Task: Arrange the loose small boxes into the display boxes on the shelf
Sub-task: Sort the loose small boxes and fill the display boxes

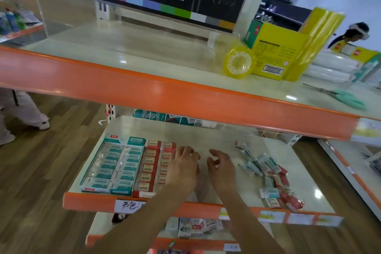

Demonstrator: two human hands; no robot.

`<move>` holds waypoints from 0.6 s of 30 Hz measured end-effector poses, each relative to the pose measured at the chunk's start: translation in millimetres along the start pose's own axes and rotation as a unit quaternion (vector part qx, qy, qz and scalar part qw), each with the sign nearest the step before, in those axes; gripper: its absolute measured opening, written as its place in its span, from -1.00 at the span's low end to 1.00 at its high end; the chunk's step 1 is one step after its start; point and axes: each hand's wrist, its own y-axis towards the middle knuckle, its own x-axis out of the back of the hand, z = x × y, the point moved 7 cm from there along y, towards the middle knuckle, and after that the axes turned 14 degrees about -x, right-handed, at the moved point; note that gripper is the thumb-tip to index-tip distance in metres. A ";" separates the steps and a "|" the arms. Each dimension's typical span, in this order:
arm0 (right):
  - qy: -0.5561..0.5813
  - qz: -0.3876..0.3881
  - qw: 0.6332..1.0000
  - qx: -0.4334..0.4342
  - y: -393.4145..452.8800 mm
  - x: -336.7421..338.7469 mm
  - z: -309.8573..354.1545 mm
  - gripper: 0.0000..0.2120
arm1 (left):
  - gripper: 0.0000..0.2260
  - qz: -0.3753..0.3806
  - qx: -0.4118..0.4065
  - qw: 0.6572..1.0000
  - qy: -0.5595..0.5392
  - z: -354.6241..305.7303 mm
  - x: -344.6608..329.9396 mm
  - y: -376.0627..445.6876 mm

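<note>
Two display boxes sit side by side at the left end of the middle shelf (216, 140): a teal display box (112, 166) filled with two columns of clear-wrapped teal small boxes, and just to its right, touching it, a red display box (153, 168) with two columns of red-and-cream small boxes. Both display boxes reach the shelf's orange front edge (195, 207).

Left hand (183, 168) lies over the right column of the red display box, fingers (186, 151) straight and a little spread, resting on the box tops; whether it presses them I cannot tell. Right hand (223, 168) hovers just beside it above bare shelf, fingers loosely curled and holding nothing, thumb apart.

Open shelf runs from the red display box to the pile of loose small boxes (268, 173), which is strung along the right side from mid-depth down to the front edge, teal ones mostly toward the back, red ones toward the front. They overlap and blur, so an exact count is not possible; there are well over a dozen.

One shelf above (144, 80), with its orange lip overhanging, carries a yellow tape roll (238, 63), a yellow carton (274, 55) and teal-handled scissors (342, 97) near its front right edge. One lower shelf holds a few more small packs (193, 227).
</note>
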 end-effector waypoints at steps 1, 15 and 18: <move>-0.004 -0.010 1.000 -0.018 0.9 7.8 -10.2 -0.72 | -0.72 0.017 -0.007 1.000 -0.002 -5.7 -8.0 1.8; -0.142 -0.053 0.986 -0.069 -6.7 82.4 -81.0 -0.54 | -0.45 0.146 -0.150 0.977 -0.051 -109.6 -93.8 25.4; -0.128 -0.092 0.986 -0.058 -16.0 81.5 -80.8 -0.62 | -0.44 0.167 -0.153 0.974 -0.022 -116.4 -103.2 38.2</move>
